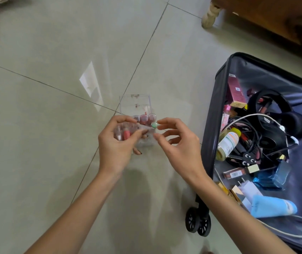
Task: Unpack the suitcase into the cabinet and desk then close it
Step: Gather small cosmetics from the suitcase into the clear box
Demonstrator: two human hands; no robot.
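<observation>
An open black suitcase point(220, 92) lies on the floor at the right, full of small items. My left hand point(117, 143) grips a clear plastic pouch point(143, 136) holding small pink and red cosmetic tubes. My right hand point(176, 142) hovers just right of the pouch, fingers apart, its fingertips near a small green cap point(154, 125) at the pouch's top corner. A clear plastic organiser box point(135, 103) with several pink bottles stands on the floor just behind my hands.
Inside the suitcase lie black headphones point(278, 114), a yellow-capped bottle point(228, 142), a maroon box point(235, 91), a blue tube point(273, 208), white cable and charger. A wooden furniture leg point(210, 15) stands at top right. Tiled floor spreads to the left.
</observation>
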